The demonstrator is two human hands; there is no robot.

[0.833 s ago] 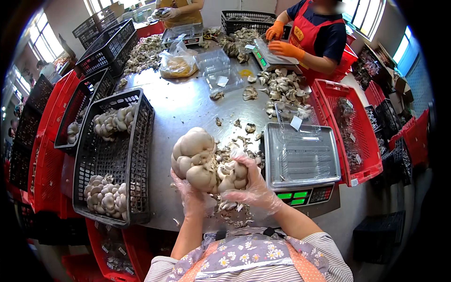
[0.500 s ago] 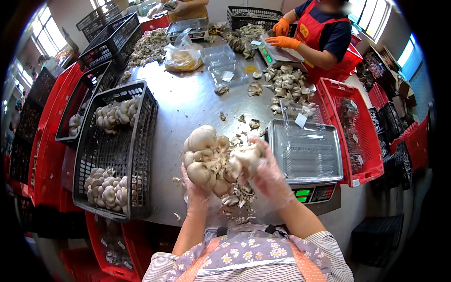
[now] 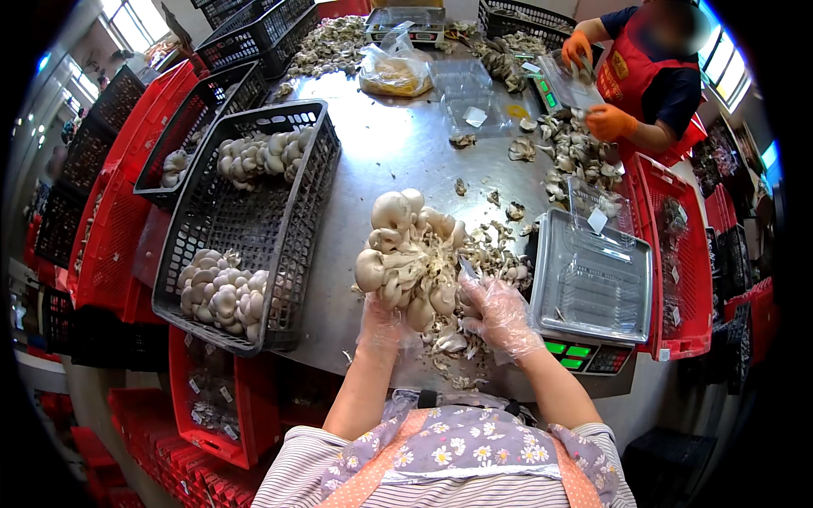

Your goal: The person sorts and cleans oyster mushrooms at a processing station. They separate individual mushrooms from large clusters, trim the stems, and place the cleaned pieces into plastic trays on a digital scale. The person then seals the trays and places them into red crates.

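A large cluster of oyster mushrooms point(image 3: 419, 254), pale caps outward and its ragged stem base facing up, is tilted above the metal table. My left hand point(image 3: 385, 326), in a clear plastic glove, grips it from below on its left side. My right hand point(image 3: 501, 317), gloved likewise, is closed at the cluster's right side. A short grey blade, apparently a small knife's point(image 3: 467, 269), pokes out past its thumb and points at the stems; the handle is hidden in the fist. Trimmed mushroom scraps point(image 3: 495, 245) lie under and beside the cluster.
At left stands a black crate point(image 3: 292, 245) with mushroom clusters. A scale point(image 3: 584, 356) bearing clear trays point(image 3: 593, 279) is at right, beside a red crate point(image 3: 694, 313) of packs. Across the table, a co-worker in orange gloves point(image 3: 611, 124) handles a tray near another scale and a mushroom pile.
The pale mushroom piece in my right hand is gone; a grey blade shows there now. The view has shifted left. The co-worker has lifted a tray off the far scale.
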